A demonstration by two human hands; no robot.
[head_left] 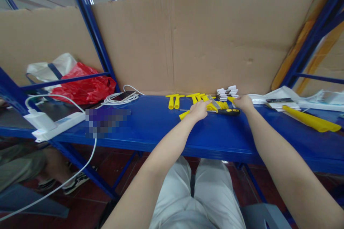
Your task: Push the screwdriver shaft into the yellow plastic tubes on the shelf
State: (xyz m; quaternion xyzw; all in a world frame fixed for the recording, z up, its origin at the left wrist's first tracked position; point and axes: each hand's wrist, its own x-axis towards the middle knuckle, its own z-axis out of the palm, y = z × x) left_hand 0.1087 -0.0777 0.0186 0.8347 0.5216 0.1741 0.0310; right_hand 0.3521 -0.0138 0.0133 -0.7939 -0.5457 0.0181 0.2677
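My left hand (199, 110) is closed among yellow plastic parts on the blue shelf; what its fingers grip is too small to make out. My right hand (244, 103) is closed around something by a small yellow piece (231, 99), its fingers partly hidden. Between the hands lie yellow pieces (222, 105) and a screwdriver with a black and yellow handle (228, 112). Yellow T-shaped handles (171, 102) stand in a row left of my left hand. Behind my right hand is a stack of white and dark blades (227, 93).
At the right lie a long yellow sleeve (311, 118) and more blades (283, 104). To the left are a phone (124, 96), coiled white cable, a power strip (63, 123) and a red bag (83, 86). Cardboard (215, 43) backs the shelf. Another person's leg shows lower left.
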